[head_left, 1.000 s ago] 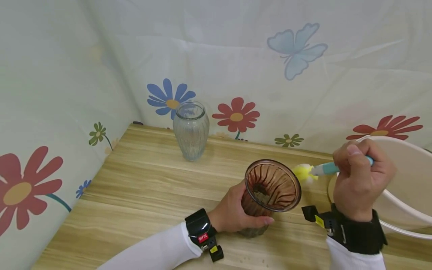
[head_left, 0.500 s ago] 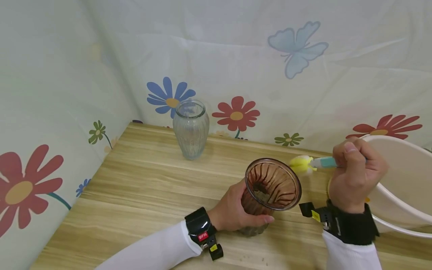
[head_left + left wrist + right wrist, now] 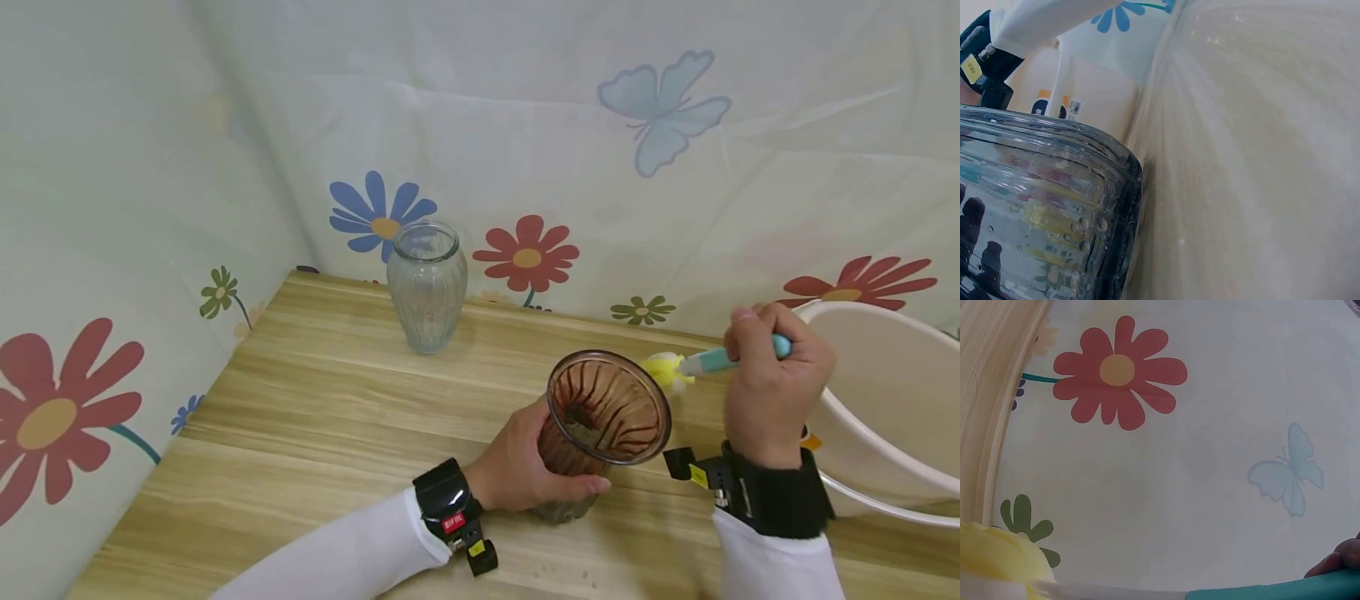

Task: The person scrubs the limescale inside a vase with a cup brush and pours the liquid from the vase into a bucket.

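Observation:
My left hand (image 3: 521, 467) grips a brown ribbed glass vase (image 3: 570, 467) around its body, thumb along the near side. The vase stands on the wooden table with its flared mouth tipped toward the right. In the left wrist view the wet glass vase (image 3: 1041, 206) shows water drops up close. My right hand (image 3: 776, 383) holds a sponge brush by its teal handle (image 3: 716, 360). The brush's yellow and white sponge head (image 3: 666, 371) is right at the vase's far right rim, on the outside. In the right wrist view the yellow sponge head (image 3: 997, 559) shows at lower left.
A clear ribbed glass vase (image 3: 427, 292) stands upright at the back of the wooden table (image 3: 322, 400). To the right is a large cream bucket (image 3: 892, 417), partly behind the right hand. A flower-printed curtain (image 3: 487, 125) hangs behind the table. Small water drops lie near the front edge.
My right hand has shifted left and a little toward me with the brush, whose sponge head moves about along the vase's rim. The left hand and the vase stay nearly still.

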A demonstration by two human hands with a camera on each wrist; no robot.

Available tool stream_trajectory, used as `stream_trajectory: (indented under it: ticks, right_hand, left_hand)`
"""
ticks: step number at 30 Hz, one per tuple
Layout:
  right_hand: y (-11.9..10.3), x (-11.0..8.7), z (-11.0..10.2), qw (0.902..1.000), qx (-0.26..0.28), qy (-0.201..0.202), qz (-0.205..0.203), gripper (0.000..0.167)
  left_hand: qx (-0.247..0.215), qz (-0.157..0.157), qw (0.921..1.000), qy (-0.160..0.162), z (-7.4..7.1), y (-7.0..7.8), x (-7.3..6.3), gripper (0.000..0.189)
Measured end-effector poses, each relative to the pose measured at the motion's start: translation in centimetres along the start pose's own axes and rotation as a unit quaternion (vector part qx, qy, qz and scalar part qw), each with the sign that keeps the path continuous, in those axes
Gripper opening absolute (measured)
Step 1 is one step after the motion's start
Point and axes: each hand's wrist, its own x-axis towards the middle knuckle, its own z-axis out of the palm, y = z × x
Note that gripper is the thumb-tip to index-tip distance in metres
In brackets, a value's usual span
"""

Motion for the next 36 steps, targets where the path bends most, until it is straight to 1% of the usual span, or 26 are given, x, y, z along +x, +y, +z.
stream_trajectory:
  ticks: [3,7,11,14,16,19,20,21,23,24,27,29,31,33,36]
  right_hand:
    - [-0.2,-0.1,0.1,0.9999,-0.011,-0.002,0.012,0.045]
    - [-0.6,-0.3,0.1,0.9969,-0.069,-0.008,0.038,0.046]
    - [-1.0,-0.9,-0.2,0.9879,-0.144,-0.017,0.056,0.046]
    - [-1.2,-1.6,-0.5,0.9795,-0.192,-0.033,0.051,0.046]
    - [-1.1,-2.1,-0.9,0.9823,-0.177,-0.045,0.04,0.045]
    - [-1.1,-2.9,-1.7,0.9893,-0.126,-0.071,0.019,0.041]
    - [-1.1,-3.2,-2.1,0.9901,-0.114,-0.082,0.011,0.039]
    - [-1.2,-3.4,-2.5,0.989,-0.112,-0.096,0.004,0.038]
    - [-1.6,-3.8,-3.4,0.9806,-0.15,-0.125,-0.009,0.034]
    - [-1.8,-4.0,-3.9,0.9741,-0.177,-0.141,-0.014,0.033]
    - [-2.7,-4.6,-5.3,0.9496,-0.255,-0.181,-0.023,0.029]
    - [-3.3,-5.2,-6.3,0.9363,-0.285,-0.204,-0.022,0.027]
    - [-4.1,-5.8,-7.2,0.9201,-0.326,-0.218,-0.006,0.027]
    - [-4.7,-6.3,-8.2,0.898,-0.374,-0.231,0.015,0.029]
    - [-5.3,-7.0,-9.7,0.8685,-0.428,-0.246,0.044,0.032]
  left_hand:
    - [0.0,0.0,1.0,-0.002,-0.1,0.0,0.0,0.085]
    - [-0.006,-0.011,0.9999,-0.004,0.0,0.1,0.0,0.084]
    - [-0.014,-0.019,0.9997,-0.006,0.2,0.2,0.0,0.083]
    - [-0.02,-0.02,0.9996,-0.007,0.2,0.2,0.1,0.084]
    - [-0.024,-0.021,0.9995,-0.007,0.1,0.2,0.0,0.085]
    - [-0.025,-0.02,0.9995,-0.005,-0.1,0.2,-0.1,0.086]
    - [-0.023,-0.019,0.9995,-0.004,-0.1,0.2,-0.1,0.086]
    - [-0.021,-0.018,0.9996,-0.004,-0.2,0.2,-0.1,0.086]
    - [-0.019,-0.017,0.9997,-0.003,-0.2,0.2,-0.1,0.086]
    - [-0.018,-0.017,0.9997,-0.002,-0.2,0.2,-0.1,0.086]
    - [-0.012,-0.015,0.9998,0.0,-0.2,0.2,-0.1,0.086]
    - [-0.007,-0.014,0.9999,0.002,-0.2,0.1,-0.2,0.086]
    - [-0.001,-0.01,0.9999,0.001,-0.1,0.1,-0.2,0.087]
    - [0.001,-0.008,1.0,0.001,-0.1,0.0,-0.2,0.086]
    - [0.014,-0.005,0.9999,-0.001,-0.2,0.0,-0.2,0.086]
